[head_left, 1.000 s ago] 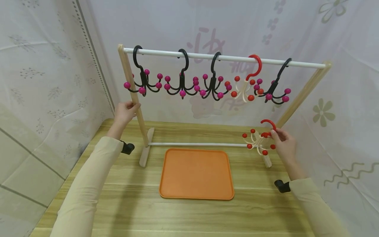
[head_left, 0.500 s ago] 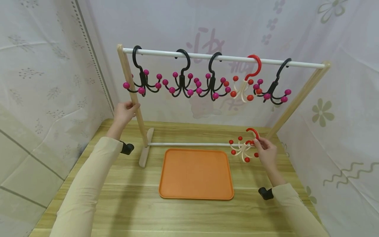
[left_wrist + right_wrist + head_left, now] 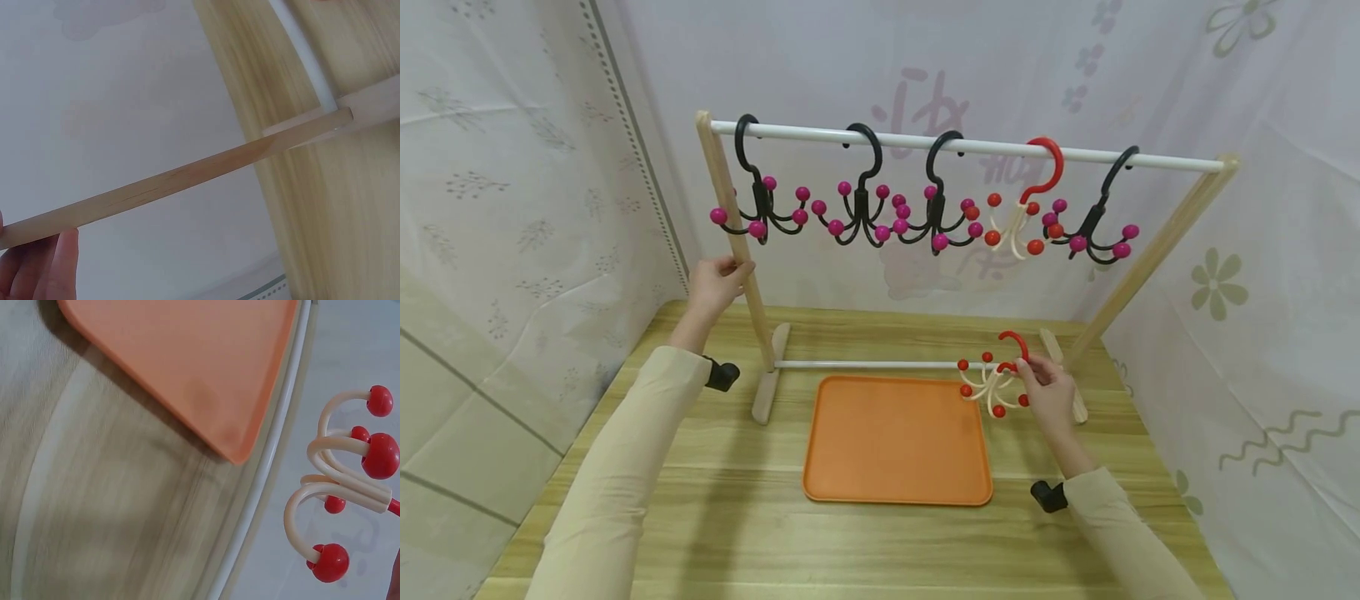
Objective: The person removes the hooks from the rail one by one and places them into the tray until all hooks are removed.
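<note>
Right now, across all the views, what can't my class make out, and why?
Head view: part of the white, round lower rail, hidden behind the right hand.
Left wrist view: most of the left hand, cut off by the left and bottom edges.
Right wrist view: most of the red hook on the cream, red-balled hanger, cut off by the right edge.

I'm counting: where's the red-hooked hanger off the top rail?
In the head view, right of centre, the right hand holds the hanger near the far right corner of the orange tray.
</note>
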Action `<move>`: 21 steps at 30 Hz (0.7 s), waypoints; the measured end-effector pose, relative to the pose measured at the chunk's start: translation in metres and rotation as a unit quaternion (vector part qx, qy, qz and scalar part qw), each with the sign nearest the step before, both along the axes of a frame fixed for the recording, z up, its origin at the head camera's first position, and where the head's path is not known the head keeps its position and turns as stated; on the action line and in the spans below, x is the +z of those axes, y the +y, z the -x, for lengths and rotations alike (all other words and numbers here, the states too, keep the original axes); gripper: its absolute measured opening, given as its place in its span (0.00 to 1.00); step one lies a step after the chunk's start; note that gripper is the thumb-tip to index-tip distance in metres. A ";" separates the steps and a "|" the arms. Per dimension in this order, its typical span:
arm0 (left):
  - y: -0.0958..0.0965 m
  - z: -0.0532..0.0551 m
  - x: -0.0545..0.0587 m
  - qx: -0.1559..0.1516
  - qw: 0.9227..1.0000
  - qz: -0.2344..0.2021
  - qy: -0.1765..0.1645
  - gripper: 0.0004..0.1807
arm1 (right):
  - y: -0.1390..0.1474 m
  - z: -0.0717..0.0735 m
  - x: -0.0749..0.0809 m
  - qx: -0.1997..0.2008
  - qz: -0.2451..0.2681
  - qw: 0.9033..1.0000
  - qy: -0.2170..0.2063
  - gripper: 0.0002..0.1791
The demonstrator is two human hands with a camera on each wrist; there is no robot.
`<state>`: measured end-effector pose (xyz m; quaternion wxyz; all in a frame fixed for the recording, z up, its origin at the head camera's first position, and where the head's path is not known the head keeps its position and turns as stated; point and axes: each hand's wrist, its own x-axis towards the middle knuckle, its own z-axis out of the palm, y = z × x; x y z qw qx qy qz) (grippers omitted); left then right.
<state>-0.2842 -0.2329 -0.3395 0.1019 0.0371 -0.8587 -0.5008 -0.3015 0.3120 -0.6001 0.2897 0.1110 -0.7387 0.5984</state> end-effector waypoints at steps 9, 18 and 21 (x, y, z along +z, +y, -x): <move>0.000 0.000 -0.001 0.001 1.000 0.000 -0.001 0.23 | -0.027 -0.013 0.001 -0.009 -0.028 0.999 -0.020 0.10; 0.000 0.001 -0.002 0.003 1.000 0.000 -0.001 0.24 | -0.057 -0.028 0.004 -0.004 -0.045 0.996 -0.076 0.11; 0.000 0.001 -0.002 0.004 1.000 -0.002 -0.002 0.24 | -0.070 -0.041 0.017 0.032 -0.030 0.996 -0.074 0.11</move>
